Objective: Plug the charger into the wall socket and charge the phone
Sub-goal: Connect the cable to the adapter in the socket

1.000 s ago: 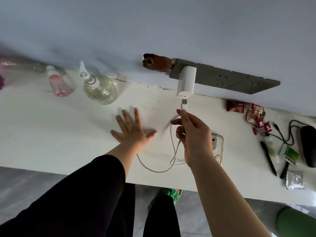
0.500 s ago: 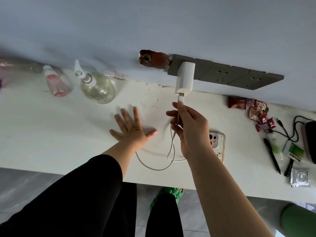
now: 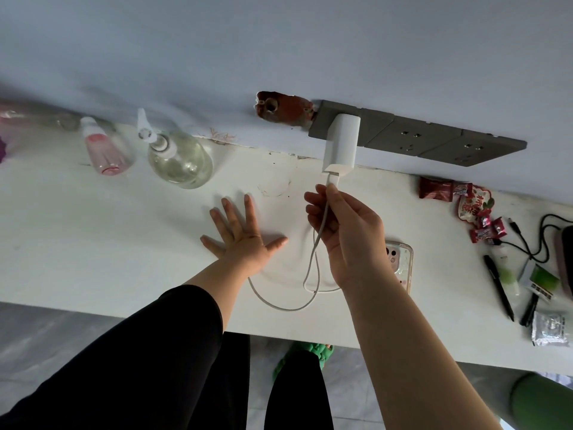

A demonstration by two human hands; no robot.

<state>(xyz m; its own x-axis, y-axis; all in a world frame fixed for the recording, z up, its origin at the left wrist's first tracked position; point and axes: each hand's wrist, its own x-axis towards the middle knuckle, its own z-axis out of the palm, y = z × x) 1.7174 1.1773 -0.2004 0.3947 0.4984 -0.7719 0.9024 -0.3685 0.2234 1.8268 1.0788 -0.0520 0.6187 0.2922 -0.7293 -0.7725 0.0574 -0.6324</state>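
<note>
The white block-shaped charger (image 3: 341, 147) sits in the leftmost outlet of the grey wall socket strip (image 3: 434, 139), so the first part of the task looks done. The right hand (image 3: 344, 221) holds the white plug of the thin white cable (image 3: 313, 268) just below the charger; its fingers (image 3: 333, 197) are pinched together on the plug, close to its end, probably so that the push goes straight into the port. The plug touches the underside of the charger, but I cannot tell if it is fully seated.

The left hand (image 3: 245, 234) lies flat on the white bench (image 3: 93, 228), fingers spread apart and holding nothing; I think it only supports the body while the person leans toward the wall.

From the pinching fingers the cable hangs down and makes a loose loop on the bench, near the front edge. The phone in a pale patterned case (image 3: 400, 262) lies on the bench just behind the right wrist, partly hidden by it. Whether the other end of the cable is already in the phone is hidden.
</note>
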